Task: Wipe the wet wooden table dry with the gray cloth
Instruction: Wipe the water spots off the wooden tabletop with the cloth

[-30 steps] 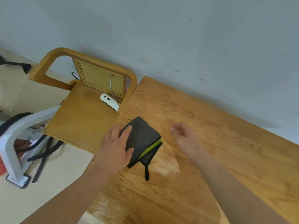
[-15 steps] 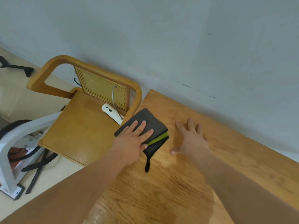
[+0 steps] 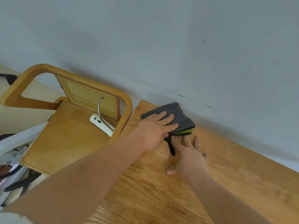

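A folded gray cloth (image 3: 177,113) with a green edge and a black loop lies at the far left corner of the wooden table (image 3: 234,183), close to the wall. My left hand (image 3: 155,129) lies flat on the cloth, fingers spread, pressing it onto the wood. My right hand (image 3: 190,156) rests flat on the table just in front of the cloth, its fingertips at the cloth's near edge.
A wooden chair (image 3: 69,136) with a cane back stands against the table's left edge, and a white device (image 3: 101,125) with a metal handle lies on its seat. A gray wall (image 3: 178,46) runs along the table's far edge. White and black equipment (image 3: 14,167) stands on the floor at left.
My left hand has pushed the cloth away from me, from mid-table to the far corner by the wall. My right hand has followed forward and now touches the cloth's near edge.
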Motion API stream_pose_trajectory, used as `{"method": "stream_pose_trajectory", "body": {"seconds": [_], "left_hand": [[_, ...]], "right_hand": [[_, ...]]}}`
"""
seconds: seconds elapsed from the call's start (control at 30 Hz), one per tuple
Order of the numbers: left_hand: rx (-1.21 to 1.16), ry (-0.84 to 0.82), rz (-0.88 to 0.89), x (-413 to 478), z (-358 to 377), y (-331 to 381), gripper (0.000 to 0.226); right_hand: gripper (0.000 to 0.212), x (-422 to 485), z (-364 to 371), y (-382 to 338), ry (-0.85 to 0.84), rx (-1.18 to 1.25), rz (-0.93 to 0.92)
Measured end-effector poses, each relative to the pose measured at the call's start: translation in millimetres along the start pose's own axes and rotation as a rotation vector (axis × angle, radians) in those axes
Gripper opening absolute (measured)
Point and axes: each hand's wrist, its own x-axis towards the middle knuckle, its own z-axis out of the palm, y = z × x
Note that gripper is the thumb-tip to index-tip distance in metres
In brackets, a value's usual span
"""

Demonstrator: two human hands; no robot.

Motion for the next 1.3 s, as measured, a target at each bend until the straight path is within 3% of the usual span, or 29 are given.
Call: {"method": "stream_pose_trajectory", "body": {"seconds": [0.07, 0.17, 0.23, 0.37, 0.53, 0.6, 0.7, 0.87, 1.03, 1.17, 1.3], "left_hand": [[-0.015, -0.009, -0.035, -7.4, -4.3, -32.7, 0.054], [-0.133, 0.017, -0.317, -26.9, -6.0, -59.1, 0.054], [-0.187, 0.079, -0.4, -46.1, 8.4, -44.0, 0.054], [-0.114, 0.153, -0.297, -128.9, 57.7, 7.2, 0.057], [-0.073, 0.029, -0.167, -240.9, 98.4, 40.4, 0.057], [-0.094, -0.031, -0.145, -242.8, 93.8, 30.9, 0.054], [-0.083, 0.012, -0.183, -197.2, 69.0, 14.7, 0.052], [-0.16, 0.021, -0.435, -145.6, 55.1, 29.4, 0.055], [-0.177, 0.128, -0.473, -255.0, 110.0, 80.0, 0.057], [-0.218, 0.146, -0.442, -380.6, 171.1, 113.4, 0.06], [-0.129, 0.175, -0.449, -401.7, 180.5, 101.0, 0.051]], "right_hand": [[0.13, 0.6, -1.4, 0.7, -0.009, 0.019, 0.001], [0.133, 1.0, -2.7, 0.5, -0.024, 0.026, -0.003], [0.133, -1.9, -2.3, 0.7, -0.014, 0.021, -0.005], [0.13, -6.2, 0.0, 1.3, 0.017, 0.016, -0.028], [0.131, -7.9, 0.5, 0.1, 0.006, 0.01, -0.009], [0.131, -9.4, 2.2, -0.5, 0.017, 0.009, -0.002], [0.128, -17.2, 7.3, -2.0, 0.101, -0.059, -0.012], [0.098, -54.0, 45.8, -6.5, 0.42, -0.316, -0.199], [0.044, -102.1, 78.9, -9.2, 0.334, -0.181, -0.3], [0.036, -147.2, 116.4, -3.5, 0.249, -0.083, -0.337], [0.036, -193.3, 160.5, 25.2, 0.187, 0.011, -0.318]]}}
